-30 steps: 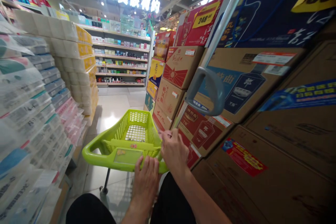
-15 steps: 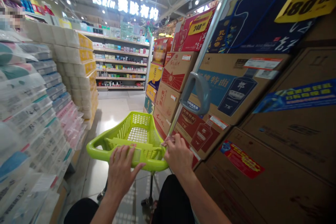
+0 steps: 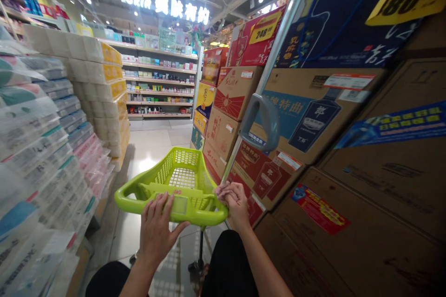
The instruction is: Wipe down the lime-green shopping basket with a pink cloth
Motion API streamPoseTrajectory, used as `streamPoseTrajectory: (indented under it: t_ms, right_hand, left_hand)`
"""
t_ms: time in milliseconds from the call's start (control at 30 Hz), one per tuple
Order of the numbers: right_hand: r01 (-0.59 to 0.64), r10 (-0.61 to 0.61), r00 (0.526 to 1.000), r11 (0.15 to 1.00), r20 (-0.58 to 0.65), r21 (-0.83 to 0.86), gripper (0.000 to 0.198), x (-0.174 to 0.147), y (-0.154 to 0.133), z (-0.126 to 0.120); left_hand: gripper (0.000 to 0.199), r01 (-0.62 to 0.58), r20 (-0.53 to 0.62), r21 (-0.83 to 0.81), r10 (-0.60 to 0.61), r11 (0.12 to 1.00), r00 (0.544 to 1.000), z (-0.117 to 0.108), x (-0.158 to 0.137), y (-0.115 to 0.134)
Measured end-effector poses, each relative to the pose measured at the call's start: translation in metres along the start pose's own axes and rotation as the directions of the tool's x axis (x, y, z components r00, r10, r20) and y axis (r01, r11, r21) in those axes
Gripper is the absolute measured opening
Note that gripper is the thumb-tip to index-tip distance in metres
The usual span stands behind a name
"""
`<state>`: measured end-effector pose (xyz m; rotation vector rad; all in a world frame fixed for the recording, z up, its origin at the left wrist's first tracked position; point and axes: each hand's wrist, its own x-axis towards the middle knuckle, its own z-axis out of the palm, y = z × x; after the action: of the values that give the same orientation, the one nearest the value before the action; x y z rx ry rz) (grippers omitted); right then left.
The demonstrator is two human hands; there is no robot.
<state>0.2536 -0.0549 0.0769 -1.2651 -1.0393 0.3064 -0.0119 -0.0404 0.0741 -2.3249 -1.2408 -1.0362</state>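
Observation:
Before me stands a lime-green shopping cart (image 3: 146, 204) with a perforated basket, and no goods show inside it. My left hand (image 3: 157, 225) rests over the middle of its handle, fingers on top and thumb along the near edge. In my right hand (image 3: 239, 206) is a crumpled pinkish cloth (image 3: 227, 191), pressed against the handle's right corner. Part of the cloth is hidden by my fingers. Just beyond that hand, a slanted metal pole (image 3: 278, 46) with a grey loop handle (image 3: 259, 123) rises up to the right.
Stacked cardboard cartons (image 3: 303, 116) line the right side closely. Wrapped paper packs (image 3: 38, 134) and yellow-ended bundles (image 3: 104, 79) are piled on the left. A tiled aisle (image 3: 149, 144) runs between them towards shelves of small goods (image 3: 160, 79).
My right hand has shifted slightly up along the handle's right corner, and more of the cloth shows. My left hand has moved a little left. The cart has hardly moved.

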Motion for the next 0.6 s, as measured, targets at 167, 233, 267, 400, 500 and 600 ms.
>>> streamPoseTrajectory:
  t_ms: [167,233,267,400,500,600]
  right_hand:
    - [-0.338,0.351,0.936,0.887,0.016,0.316,0.016,0.021,0.021,0.013]
    - [-0.391,0.397,0.917,0.867,0.047,0.309,0.021,0.025,0.024,0.018]
    - [-0.397,0.400,0.915,0.865,0.057,0.307,0.022,0.025,0.024,0.019]
    - [-0.422,0.437,0.899,0.864,0.008,0.274,0.023,0.009,0.016,0.006]
    - [-0.454,0.472,0.880,0.869,-0.056,0.195,0.025,-0.012,0.000,-0.011]
    - [-0.323,0.323,0.938,0.946,-0.126,0.019,0.020,-0.033,-0.024,-0.018]
  left_hand:
    - [0.074,0.026,-0.013,0.022,-0.026,0.999,1.000,-0.003,-0.006,0.012]
    - [0.075,0.033,-0.026,0.043,-0.031,0.999,0.999,-0.004,-0.008,0.017]
    - [0.075,0.034,-0.031,0.057,-0.032,0.998,0.999,-0.005,-0.009,0.018]
    - [0.071,0.029,-0.038,0.102,-0.025,0.994,0.999,-0.006,-0.013,0.022]
    - [0.069,0.038,-0.042,0.116,-0.034,0.992,0.999,-0.006,-0.016,0.024]
    - [0.069,0.061,-0.040,0.126,-0.057,0.990,0.998,-0.004,-0.015,0.026]
